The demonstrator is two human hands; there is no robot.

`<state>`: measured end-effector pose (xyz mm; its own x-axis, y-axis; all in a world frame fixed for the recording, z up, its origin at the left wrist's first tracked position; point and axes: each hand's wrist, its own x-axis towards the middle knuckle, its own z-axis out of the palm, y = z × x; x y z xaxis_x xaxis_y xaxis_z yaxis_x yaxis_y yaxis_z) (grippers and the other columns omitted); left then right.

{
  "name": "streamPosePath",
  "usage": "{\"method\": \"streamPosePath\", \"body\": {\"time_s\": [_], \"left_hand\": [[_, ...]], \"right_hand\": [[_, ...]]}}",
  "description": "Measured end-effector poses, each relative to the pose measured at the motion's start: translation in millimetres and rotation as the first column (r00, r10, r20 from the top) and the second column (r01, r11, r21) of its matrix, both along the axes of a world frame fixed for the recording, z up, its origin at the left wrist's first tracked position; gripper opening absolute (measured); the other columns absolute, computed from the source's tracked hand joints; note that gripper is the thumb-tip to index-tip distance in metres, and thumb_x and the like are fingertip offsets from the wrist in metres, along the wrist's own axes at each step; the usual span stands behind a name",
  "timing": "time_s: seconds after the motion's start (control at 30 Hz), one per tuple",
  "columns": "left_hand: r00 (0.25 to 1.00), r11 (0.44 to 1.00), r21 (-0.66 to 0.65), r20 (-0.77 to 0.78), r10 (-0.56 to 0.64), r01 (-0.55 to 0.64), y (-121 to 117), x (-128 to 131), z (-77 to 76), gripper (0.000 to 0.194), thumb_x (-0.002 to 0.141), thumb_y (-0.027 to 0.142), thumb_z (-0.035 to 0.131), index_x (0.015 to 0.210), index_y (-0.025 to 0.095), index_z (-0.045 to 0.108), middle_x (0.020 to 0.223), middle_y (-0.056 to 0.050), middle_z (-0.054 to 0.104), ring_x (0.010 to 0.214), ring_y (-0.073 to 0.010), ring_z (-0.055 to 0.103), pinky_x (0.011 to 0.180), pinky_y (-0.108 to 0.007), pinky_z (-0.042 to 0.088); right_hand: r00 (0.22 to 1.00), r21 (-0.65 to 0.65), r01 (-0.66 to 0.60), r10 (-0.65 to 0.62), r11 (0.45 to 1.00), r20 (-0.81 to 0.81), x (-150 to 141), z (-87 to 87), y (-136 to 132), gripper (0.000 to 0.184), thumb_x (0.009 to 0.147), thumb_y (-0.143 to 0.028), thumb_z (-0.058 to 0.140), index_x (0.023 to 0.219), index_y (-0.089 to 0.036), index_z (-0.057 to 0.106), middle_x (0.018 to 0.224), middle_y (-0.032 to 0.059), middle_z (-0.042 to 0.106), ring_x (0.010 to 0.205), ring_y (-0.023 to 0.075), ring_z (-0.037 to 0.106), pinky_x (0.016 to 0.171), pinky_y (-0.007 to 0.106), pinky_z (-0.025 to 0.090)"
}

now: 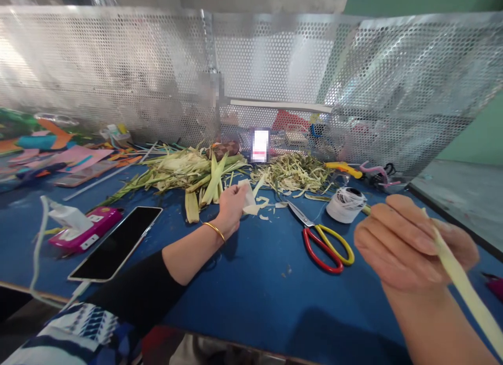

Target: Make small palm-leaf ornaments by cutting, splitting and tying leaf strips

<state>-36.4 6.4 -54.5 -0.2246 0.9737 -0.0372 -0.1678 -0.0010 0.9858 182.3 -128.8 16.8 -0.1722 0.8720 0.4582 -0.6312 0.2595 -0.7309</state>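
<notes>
Right hand (412,244) is up close at 2 o'clock, fingers pinched on a pale strip (459,276). Scissors (309,225) lie around 1. Left hand (230,205), near 12, has fingers clamped on a pale scrap (248,198); husk pile (176,168) at 11.

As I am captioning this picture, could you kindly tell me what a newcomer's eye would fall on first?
Probably the red-and-yellow-handled scissors, lying on the blue tabletop between the two hands. Next comes the right hand, large in the right foreground, pinching a pale strip. Beyond the left hand lies a shaggy heap of husks.
</notes>
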Motion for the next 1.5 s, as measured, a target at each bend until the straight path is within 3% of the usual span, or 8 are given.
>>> {"method": "streamPosePath", "body": {"time_s": [0.1, 0.2, 0.37, 0.43, 0.5, 0.7, 1.03, 1.5], "left_hand": [[0.999, 0.999, -0.011, 0.005, -0.031, 0.031, -3.7, 1.9, 1.9, 0.02, 0.075, 0.028, 0.063, 0.063, 0.015, 0.056, 0.048, 0.005, 0.048, 0.04, -0.0059, 0.043, 0.04, -0.018, 0.03], [0.987, 0.987, -0.016, 0.02, -0.157, 0.157, -13.2, 5.2, 4.4, 0.02, 0.071, 0.031, 0.066, 0.064, 0.014, 0.06, 0.052, 0.003, 0.053, 0.043, -0.0068, 0.046, 0.043, -0.019, 0.034], [0.923, 0.924, -0.025, -0.018, -0.383, 0.383, -39.1, 12.6, 9.2, 0.024, 0.066, 0.037, 0.07, 0.065, 0.014, 0.062, 0.054, 0.003, 0.055, 0.045, -0.0064, 0.044, 0.045, -0.019, 0.033], [0.893, 0.893, -0.044, -0.026, -0.45, 0.449, -49.6, 16.1, 11.2, 0.025, 0.065, 0.038, 0.071, 0.064, 0.014, 0.063, 0.054, 0.003, 0.055, 0.046, -0.007, 0.045, 0.045, -0.019, 0.033], [0.87, 0.869, -0.062, -0.029, -0.493, 0.49, -58.8, 20.0, 12.5, 0.024, 0.065, 0.038, 0.071, 0.064, 0.014, 0.064, 0.054, 0.003, 0.055, 0.046, -0.0067, 0.044, 0.045, -0.02, 0.032], [0.797, 0.798, -0.097, -0.058, -0.601, 0.594, -75.3, 27.0, 14.4, 0.025, 0.067, 0.038, 0.069, 0.064, 0.014, 0.065, 0.052, 0.004, 0.053, 0.045, -0.0057, 0.04, 0.044, -0.019, 0.029], [0.813, 0.822, -0.015, -0.135, -0.566, 0.57, -71.4, 27.7, 16.4, 0.016, 0.075, 0.026, 0.059, 0.067, 0.013, 0.066, 0.059, 0.0, 0.059, 0.054, -0.0098, 0.052, 0.052, -0.021, 0.042], [0.818, 0.832, -0.025, -0.163, -0.551, 0.555, -72.7, 27.6, 19.5, 0.014, 0.074, 0.019, 0.058, 0.065, 0.016, 0.068, 0.059, 0.0, 0.062, 0.053, -0.011, 0.055, 0.052, -0.021, 0.044]], "right_hand": [[0.996, -0.05, -0.06, 0.064, 0.997, 0.069, -2.5, -5.5, 3.4, 0.028, 0.072, -0.032, 0.065, 0.056, -0.023, 0.044, 0.042, -0.0102, 0.034, 0.023, 0.003, 0.024, 0.027, 0.02, 0.022], [0.884, -0.172, 0.06, 0.027, 0.983, 0.466, -12.7, -18.1, 12.3, 0.026, 0.075, -0.037, 0.062, 0.058, -0.023, 0.05, 0.047, -0.0049, 0.049, 0.036, 0.0092, 0.044, 0.036, 0.022, 0.031], [0.199, 0.059, 0.313, -0.126, 0.948, 0.972, -29.8, -50.8, 34.8, 0.024, 0.078, -0.036, 0.055, 0.059, -0.021, 0.05, 0.046, -0.0032, 0.05, 0.045, 0.014, 0.048, 0.051, 0.028, 0.038], [0.063, 0.271, 0.376, -0.316, 0.886, 0.947, -30.9, -58.7, 40.5, 0.02, 0.077, -0.038, 0.055, 0.067, -0.021, 0.059, 0.058, 0.0005, 0.058, 0.055, 0.0166, 0.052, 0.056, 0.03, 0.04], [0.119, 0.33, 0.459, -0.425, 0.825, 0.897, -30.9, -61.3, 42.6, 0.023, 0.077, -0.042, 0.056, 0.082, -0.021, 0.064, 0.071, 0.003, 0.063, 0.062, 0.0177, 0.055, 0.061, 0.031, 0.043], [0.49, 0.092, 0.51, -0.377, 0.855, 0.786, -36.5, -58.7, 39.3, 0.022, 0.075, -0.04, 0.062, 0.077, -0.018, 0.064, 0.066, 0.0013, 0.063, 0.062, 0.0155, 0.057, 0.059, 0.026, 0.046], [0.249, 0.343, 0.454, -0.487, 0.823, 0.837, -33.3, -60.7, 35.5, 0.017, 0.08, -0.034, 0.057, 0.076, -0.019, 0.062, 0.067, 0.0016, 0.063, 0.061, 0.015, 0.055, 0.057, 0.026, 0.044], [0.254, 0.322, 0.467, -0.474, 0.824, 0.843, -35.0, -60.8, 34.7, 0.014, 0.08, -0.032, 0.057, 0.077, -0.02, 0.061, 0.067, 0.0009, 0.062, 0.061, 0.0157, 0.055, 0.058, 0.028, 0.045]]}}
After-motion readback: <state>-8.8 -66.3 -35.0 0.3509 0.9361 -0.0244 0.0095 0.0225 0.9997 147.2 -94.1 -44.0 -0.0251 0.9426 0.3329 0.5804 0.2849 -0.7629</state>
